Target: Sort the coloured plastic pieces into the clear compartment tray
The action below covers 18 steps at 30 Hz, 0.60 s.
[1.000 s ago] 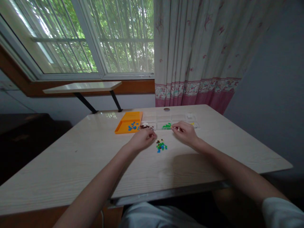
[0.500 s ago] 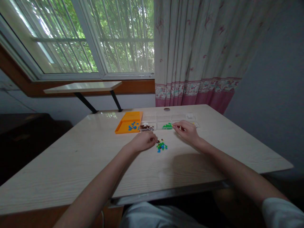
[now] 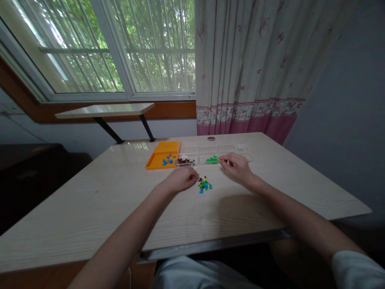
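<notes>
A small cluster of green, blue and dark building pieces lies on the pale wooden table. My left hand rests curled just left of the cluster, fingertips pinched beside it; what it holds, if anything, is too small to name. My right hand is closed in a pinch on a thin yellowish piece at the near edge of a clear compartment tray. The tray holds green pieces and dark brown pieces.
An orange tray with blue pieces sits left of the clear tray. A small dark round object lies at the table's far edge. Behind are a window, a wall shelf and a flowered curtain.
My right hand has shifted slightly away from me toward the clear tray, keeping its pinch. My left hand has settled a little lower next to the cluster.
</notes>
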Each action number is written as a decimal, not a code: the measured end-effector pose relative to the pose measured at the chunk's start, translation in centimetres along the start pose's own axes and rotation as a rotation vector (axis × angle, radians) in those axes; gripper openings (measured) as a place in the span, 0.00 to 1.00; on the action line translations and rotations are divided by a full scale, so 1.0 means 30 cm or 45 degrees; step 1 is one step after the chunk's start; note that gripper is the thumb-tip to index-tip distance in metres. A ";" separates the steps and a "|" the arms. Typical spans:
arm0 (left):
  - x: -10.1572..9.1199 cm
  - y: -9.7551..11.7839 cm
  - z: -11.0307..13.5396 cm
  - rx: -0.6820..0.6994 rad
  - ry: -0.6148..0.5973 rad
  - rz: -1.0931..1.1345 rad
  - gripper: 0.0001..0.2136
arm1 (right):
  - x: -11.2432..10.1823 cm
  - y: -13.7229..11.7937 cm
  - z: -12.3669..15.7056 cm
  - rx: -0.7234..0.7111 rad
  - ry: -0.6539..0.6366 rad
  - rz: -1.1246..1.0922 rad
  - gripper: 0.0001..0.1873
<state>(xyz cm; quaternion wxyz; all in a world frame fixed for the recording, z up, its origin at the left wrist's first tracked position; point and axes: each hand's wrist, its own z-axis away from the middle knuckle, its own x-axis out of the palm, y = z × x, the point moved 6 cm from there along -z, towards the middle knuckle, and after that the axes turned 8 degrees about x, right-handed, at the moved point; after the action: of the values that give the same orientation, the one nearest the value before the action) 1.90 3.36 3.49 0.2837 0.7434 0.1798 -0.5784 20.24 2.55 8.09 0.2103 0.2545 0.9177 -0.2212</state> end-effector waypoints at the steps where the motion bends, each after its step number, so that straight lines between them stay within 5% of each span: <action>1: 0.000 0.000 0.001 -0.004 0.001 -0.006 0.10 | 0.000 0.000 -0.001 -0.003 0.000 -0.002 0.06; 13: 0.002 0.006 0.002 -0.005 -0.021 -0.033 0.11 | 0.001 -0.007 -0.003 -0.017 -0.015 0.031 0.06; 18: 0.009 -0.004 0.004 -0.021 -0.018 -0.075 0.11 | 0.008 0.064 -0.026 -0.048 -0.336 0.302 0.09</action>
<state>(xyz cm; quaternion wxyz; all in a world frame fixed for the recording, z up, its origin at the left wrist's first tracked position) 1.80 3.37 3.17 0.2741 0.7312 0.2045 -0.5902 20.92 4.54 8.03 0.3584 0.3256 0.8496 -0.2091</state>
